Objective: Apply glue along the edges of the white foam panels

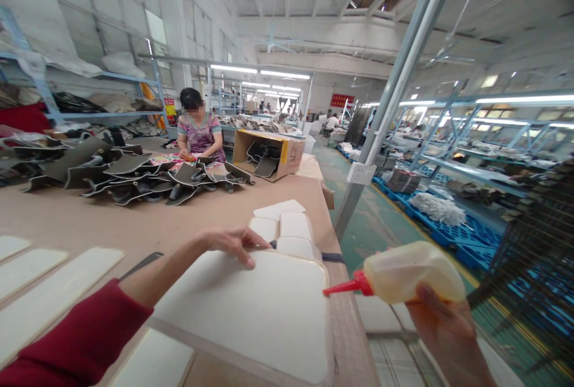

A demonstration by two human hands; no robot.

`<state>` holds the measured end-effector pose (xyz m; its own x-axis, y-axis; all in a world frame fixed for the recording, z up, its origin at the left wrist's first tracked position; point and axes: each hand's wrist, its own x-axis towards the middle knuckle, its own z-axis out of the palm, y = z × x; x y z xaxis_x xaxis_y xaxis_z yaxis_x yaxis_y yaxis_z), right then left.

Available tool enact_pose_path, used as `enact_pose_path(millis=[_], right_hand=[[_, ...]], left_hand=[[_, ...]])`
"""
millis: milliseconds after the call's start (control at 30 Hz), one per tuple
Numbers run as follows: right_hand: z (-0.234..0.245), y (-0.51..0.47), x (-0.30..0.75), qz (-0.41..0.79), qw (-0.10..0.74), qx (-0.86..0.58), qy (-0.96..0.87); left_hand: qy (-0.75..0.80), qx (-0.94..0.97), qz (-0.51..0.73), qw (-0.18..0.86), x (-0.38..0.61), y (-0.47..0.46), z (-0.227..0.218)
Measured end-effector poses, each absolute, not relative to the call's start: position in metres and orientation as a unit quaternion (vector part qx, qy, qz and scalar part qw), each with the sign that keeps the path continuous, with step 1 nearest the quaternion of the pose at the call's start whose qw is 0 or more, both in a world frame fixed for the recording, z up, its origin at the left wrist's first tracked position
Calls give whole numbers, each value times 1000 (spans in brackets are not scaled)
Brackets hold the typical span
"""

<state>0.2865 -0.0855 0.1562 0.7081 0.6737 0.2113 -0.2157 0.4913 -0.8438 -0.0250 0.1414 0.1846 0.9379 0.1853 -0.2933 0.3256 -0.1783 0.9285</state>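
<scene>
My right hand (442, 321) grips a translucent squeeze bottle (410, 273) with yellowish liquid in it, held on its side. Its red nozzle (347, 285) points left, and the tip is at the right edge of a white panel (251, 315) with rounded corners. At the panel's far edge is my left hand (233, 243), thumb on the top face and fingers over the edge, partly hidden. A yellowish line of liquid shows along the panel's rim near the far right corner. Smaller white pieces (293, 231) lie just beyond.
More white panels (58, 285) lie in a row at left on the brown tabletop (210, 210). A heap of dark, pale-edged pieces (147, 174) and a cardboard box (289, 160) stand farther back, near a seated co-worker (201, 133). A metal post (390, 100) rises at right.
</scene>
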Motion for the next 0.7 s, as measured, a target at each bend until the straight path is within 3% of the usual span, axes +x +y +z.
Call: enact_pose_path(millis=[700], right_hand=[[184, -101, 262, 317, 805, -481, -139]], left_hand=[[140, 745, -71, 648, -26, 139, 190]])
